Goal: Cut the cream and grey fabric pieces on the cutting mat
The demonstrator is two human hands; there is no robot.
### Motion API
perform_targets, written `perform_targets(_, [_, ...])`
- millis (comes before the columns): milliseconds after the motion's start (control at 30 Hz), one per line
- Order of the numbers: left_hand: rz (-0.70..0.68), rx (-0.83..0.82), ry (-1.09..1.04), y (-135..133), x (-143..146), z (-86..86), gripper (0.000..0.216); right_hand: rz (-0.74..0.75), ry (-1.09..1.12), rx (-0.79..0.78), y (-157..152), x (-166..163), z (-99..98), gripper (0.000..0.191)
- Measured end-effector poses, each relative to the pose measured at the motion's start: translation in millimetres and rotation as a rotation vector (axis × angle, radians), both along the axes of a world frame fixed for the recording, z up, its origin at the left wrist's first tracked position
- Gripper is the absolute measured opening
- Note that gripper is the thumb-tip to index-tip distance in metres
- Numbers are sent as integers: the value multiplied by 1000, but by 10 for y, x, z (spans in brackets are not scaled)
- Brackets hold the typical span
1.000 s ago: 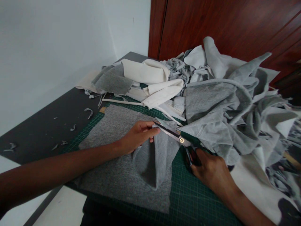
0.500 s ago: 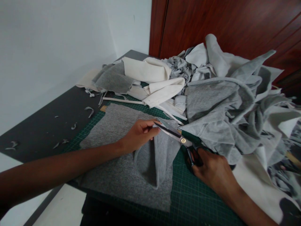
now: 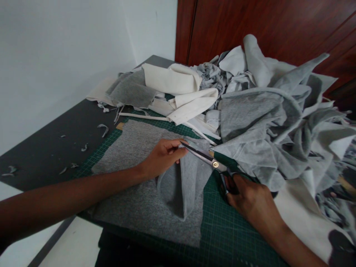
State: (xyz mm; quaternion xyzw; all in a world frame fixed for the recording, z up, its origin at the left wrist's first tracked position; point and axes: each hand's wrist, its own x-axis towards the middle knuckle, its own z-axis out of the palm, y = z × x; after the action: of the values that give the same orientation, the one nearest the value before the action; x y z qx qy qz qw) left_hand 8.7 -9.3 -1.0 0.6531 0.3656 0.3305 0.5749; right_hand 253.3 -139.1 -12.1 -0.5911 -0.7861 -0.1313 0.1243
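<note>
A flat piece of grey knit fabric (image 3: 130,148) lies on a green cutting mat (image 3: 228,230). Its right edge is lifted into a fold. My left hand (image 3: 162,157) pinches the top of that fold, fingers closed on the cloth. My right hand (image 3: 250,202) grips the dark handles of a pair of scissors (image 3: 207,159). The steel blades point left and meet the fabric edge right beside my left fingertips.
A large heap of grey and white fabric offcuts (image 3: 267,107) fills the right and back of the table. Folded cream cloth (image 3: 178,89) lies behind the mat. Small snippets (image 3: 102,128) dot the dark tabletop (image 3: 41,155) at left. White wall left, brown wooden doors behind.
Both hands hold almost the same positions. The scissor blades look slightly more closed on the fabric edge; the view has shifted a little.
</note>
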Motion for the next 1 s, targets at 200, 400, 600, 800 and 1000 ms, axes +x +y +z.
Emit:
perform_targets(200, [1, -46, 16, -11, 0, 18, 16, -19, 10, -22, -7, -3, 3, 13])
perform_targets(400, [-2, -41, -19, 0, -1, 7, 16, 8, 44, -58, -19, 2, 24, 12])
perform_targets(600, [18, -45, 1, -9, 9, 11, 17, 0, 32, -45, -37, -19, 4, 15])
perform_targets(800, [41, -85, 34, -8, 19, 40, 18, -45, 31, -10, -4, -3, -40, 19])
perform_targets(1000, [67, -135, 8, 3, 21, 58, 18, -41, 79, -58, -4, -8, -45, 11])
